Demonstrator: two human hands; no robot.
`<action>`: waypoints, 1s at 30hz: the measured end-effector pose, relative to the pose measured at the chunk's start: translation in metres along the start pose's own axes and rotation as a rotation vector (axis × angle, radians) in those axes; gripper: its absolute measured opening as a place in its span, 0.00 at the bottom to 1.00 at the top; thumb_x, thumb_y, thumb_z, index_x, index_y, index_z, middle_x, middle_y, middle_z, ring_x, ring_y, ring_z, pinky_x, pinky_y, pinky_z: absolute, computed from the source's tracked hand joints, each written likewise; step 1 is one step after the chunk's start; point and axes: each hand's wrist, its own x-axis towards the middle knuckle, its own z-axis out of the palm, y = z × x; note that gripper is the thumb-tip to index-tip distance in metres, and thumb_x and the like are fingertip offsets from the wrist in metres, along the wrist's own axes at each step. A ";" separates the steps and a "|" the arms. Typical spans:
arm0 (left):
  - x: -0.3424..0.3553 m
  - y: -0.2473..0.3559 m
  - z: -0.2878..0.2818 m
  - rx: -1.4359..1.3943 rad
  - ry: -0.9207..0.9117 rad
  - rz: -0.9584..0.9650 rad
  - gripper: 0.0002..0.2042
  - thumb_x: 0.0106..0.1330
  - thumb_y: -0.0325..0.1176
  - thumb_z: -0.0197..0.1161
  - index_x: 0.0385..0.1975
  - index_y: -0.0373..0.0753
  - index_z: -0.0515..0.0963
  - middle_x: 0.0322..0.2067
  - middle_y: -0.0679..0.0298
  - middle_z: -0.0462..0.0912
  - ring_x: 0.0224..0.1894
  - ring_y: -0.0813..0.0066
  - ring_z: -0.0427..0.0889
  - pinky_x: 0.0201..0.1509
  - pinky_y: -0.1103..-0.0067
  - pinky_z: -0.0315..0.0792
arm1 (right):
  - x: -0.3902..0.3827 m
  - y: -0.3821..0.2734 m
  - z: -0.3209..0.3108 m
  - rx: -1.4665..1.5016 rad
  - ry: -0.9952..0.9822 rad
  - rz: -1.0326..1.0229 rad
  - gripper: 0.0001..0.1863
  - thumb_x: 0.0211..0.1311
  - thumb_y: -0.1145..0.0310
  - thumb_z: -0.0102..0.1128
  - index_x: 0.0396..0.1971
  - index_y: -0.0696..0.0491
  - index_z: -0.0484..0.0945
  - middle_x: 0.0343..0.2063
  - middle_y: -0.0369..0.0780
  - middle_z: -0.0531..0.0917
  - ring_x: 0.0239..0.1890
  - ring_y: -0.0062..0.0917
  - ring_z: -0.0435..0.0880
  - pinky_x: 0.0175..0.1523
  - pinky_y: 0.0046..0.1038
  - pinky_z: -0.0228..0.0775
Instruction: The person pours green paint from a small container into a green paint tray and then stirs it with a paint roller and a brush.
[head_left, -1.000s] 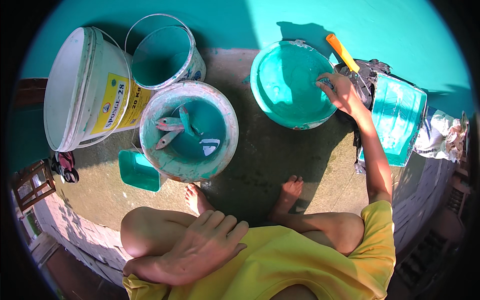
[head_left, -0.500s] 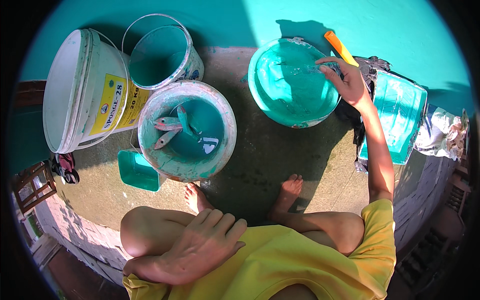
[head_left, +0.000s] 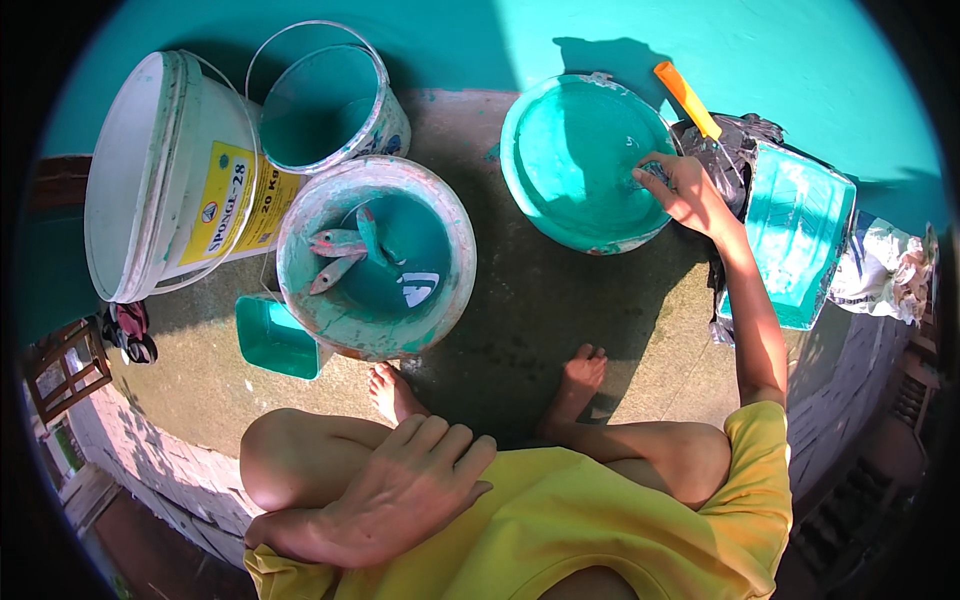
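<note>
Right hand [head_left: 692, 192] drawn nearer over green tub [head_left: 535, 200] — grip clamped on clear scrap [head_left: 653, 172]; left hand [head_left: 415, 485] — cannot tell.

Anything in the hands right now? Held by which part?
Right hand: small, see-through, plastic-like piece, pinched between thumb and fingers; they hide too much to tell which part. Left hand: nothing visible in it.

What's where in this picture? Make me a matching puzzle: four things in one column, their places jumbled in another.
Things
1. right hand
2. left hand
3. orange handle
4. handled tools

Places
A. leaning inside the paint-smeared bucket
B. beside the black plastic
C. at the right edge of the teal tub, pinching a small object
D. near the left knee

Pairs: 1-C, 2-D, 3-B, 4-A
</note>
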 end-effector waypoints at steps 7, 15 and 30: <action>0.000 0.000 0.002 -0.005 -0.003 -0.007 0.19 0.54 0.38 0.70 0.41 0.38 0.73 0.32 0.62 0.72 0.39 0.66 0.74 0.45 0.74 0.71 | 0.008 -0.020 0.015 0.195 0.018 -0.114 0.14 0.66 0.61 0.63 0.43 0.55 0.82 0.29 0.43 0.83 0.26 0.23 0.76 0.32 0.27 0.66; 0.002 -0.001 0.000 -0.006 -0.014 -0.006 0.17 0.56 0.37 0.69 0.41 0.38 0.73 0.32 0.62 0.72 0.39 0.66 0.74 0.45 0.73 0.71 | 0.044 0.007 0.035 -0.316 0.278 -0.520 0.12 0.64 0.65 0.64 0.43 0.55 0.81 0.33 0.44 0.83 0.39 0.40 0.79 0.48 0.37 0.68; 0.007 -0.006 0.002 0.032 -0.006 -0.004 0.16 0.56 0.37 0.69 0.40 0.39 0.73 0.31 0.63 0.71 0.38 0.67 0.73 0.45 0.74 0.70 | 0.031 0.000 0.039 0.075 0.125 -0.404 0.13 0.66 0.62 0.64 0.43 0.55 0.82 0.30 0.44 0.83 0.34 0.33 0.81 0.38 0.31 0.71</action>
